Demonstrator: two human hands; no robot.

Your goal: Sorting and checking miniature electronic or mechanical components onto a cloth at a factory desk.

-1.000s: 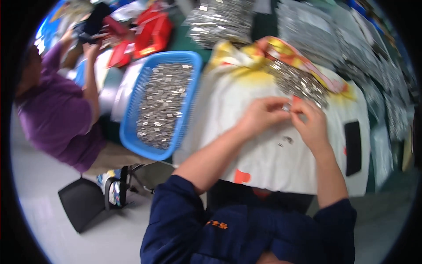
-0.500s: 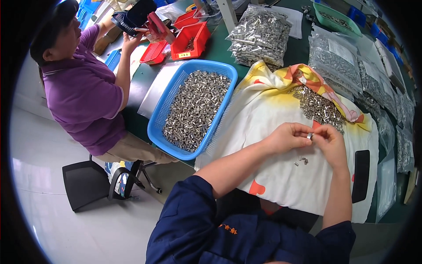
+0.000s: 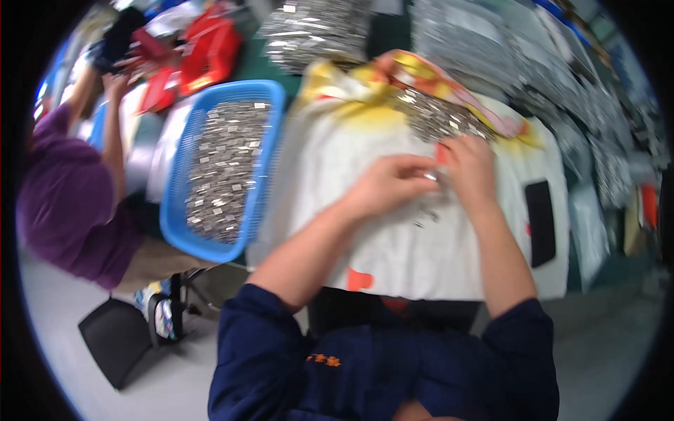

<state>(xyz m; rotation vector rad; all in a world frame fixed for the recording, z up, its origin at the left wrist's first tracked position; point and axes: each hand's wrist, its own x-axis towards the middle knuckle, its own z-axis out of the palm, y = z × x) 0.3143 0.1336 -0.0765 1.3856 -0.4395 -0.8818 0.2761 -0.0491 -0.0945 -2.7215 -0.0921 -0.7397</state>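
My left hand [image 3: 393, 186] is closed in a pinch over the white patterned cloth [image 3: 316, 224]. A small shiny metal piece [image 3: 433, 176] shows at its fingertips, too blurred to make out fully. To its right, my right hand [image 3: 472, 168] reaches up to the near edge of a pile of small metal sleeves [image 3: 439, 118]. Blur and the back of the hand hide what its fingers do. The pile lies at the cloth's far side, beside a bunched yellow and orange fold. Several loose sleeves [image 3: 425, 214] rest on the cloth below my hands.
A blue basket [image 3: 172, 203] full of metal sleeves stands left of the cloth. Clear bags of metal parts [image 3: 319, 35] are stacked behind and at right. A black flat object [image 3: 540, 224] lies on the cloth's right. A co-worker in purple [image 3: 67, 203] is near red bins [image 3: 210, 52].
The whole view has shifted, with the scene lower at left and blurred. My right hand has parted from the left and moved up to the pile. The left still pinches the metal piece.
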